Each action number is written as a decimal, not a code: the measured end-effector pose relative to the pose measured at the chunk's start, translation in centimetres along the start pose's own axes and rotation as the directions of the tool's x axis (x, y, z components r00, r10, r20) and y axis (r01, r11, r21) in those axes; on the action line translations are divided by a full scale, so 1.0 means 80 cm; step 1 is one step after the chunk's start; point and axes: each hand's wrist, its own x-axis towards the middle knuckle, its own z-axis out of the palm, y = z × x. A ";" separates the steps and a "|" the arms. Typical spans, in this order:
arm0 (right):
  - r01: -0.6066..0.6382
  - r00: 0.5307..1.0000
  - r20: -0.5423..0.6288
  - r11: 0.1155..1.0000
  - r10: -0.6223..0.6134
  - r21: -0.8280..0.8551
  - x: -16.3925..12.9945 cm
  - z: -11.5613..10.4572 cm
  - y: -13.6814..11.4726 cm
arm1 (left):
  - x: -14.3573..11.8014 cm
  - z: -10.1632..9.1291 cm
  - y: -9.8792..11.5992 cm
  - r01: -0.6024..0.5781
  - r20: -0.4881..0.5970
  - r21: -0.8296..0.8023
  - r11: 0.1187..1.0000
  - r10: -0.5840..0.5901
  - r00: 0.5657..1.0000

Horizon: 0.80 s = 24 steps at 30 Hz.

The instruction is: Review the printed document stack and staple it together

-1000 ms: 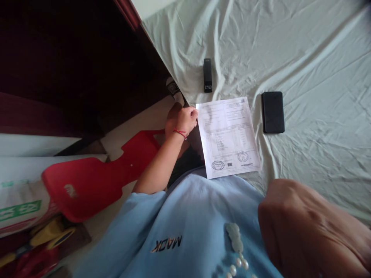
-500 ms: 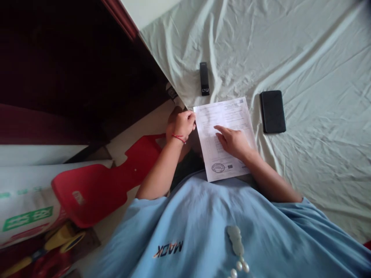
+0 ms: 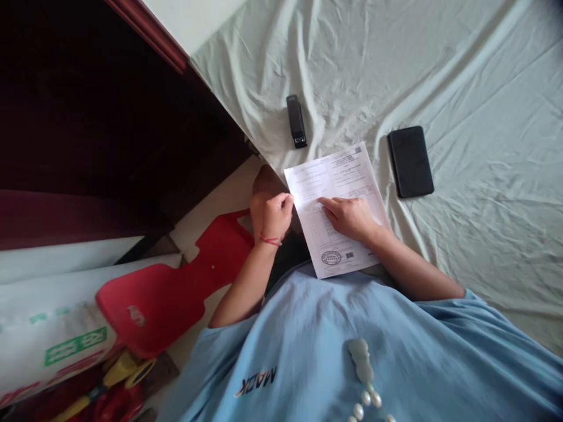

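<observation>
A printed paper sheet (image 3: 308, 234), with a round stamp near its lower corner, lies slanted across my lap and the bed edge. My left hand (image 3: 276, 215), with a red string on its wrist, pinches the sheet's left edge between thumb and fingers. Across the middle of the print rests my right hand (image 3: 349, 218), its index finger stretched out to the left and touching the page. Beyond the sheet's top edge stands a black stapler (image 3: 297, 121). To the right sits a flat black rectangular case or device (image 3: 411, 162); I cannot tell which.
A wrinkled pale green sheet (image 3: 484, 193) covers the bed. Dark wooden furniture (image 3: 109, 117) rises at the left. Lower left are a red plastic chair or stool (image 3: 153, 305), a white printed sack (image 3: 48, 328) and yellow-handled things (image 3: 121, 375).
My left hand has moved slightly down along the sheet's edge. The right index finger has shifted a little toward the left edge. The view has tilted slightly.
</observation>
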 end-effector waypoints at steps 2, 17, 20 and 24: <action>0.000 1.000 -0.004 1.000 0.000 0.000 -0.001 0.002 0.001 | -0.017 0.002 0.006 -0.048 0.003 0.054 0.997 0.048 0.999; -0.001 1.000 -0.024 1.000 0.001 0.009 -0.001 0.002 0.002 | -0.047 0.035 -0.037 0.210 0.180 -0.352 0.912 -0.154 0.972; 0.006 0.999 -0.032 1.000 -0.006 0.011 -0.001 0.004 0.003 | -0.061 0.043 -0.032 0.275 0.210 -0.430 0.860 -0.201 0.957; 0.010 0.999 -0.035 1.000 -0.010 0.017 -0.001 0.005 0.003 | -0.081 0.052 -0.028 0.322 0.213 -0.560 0.763 -0.243 0.946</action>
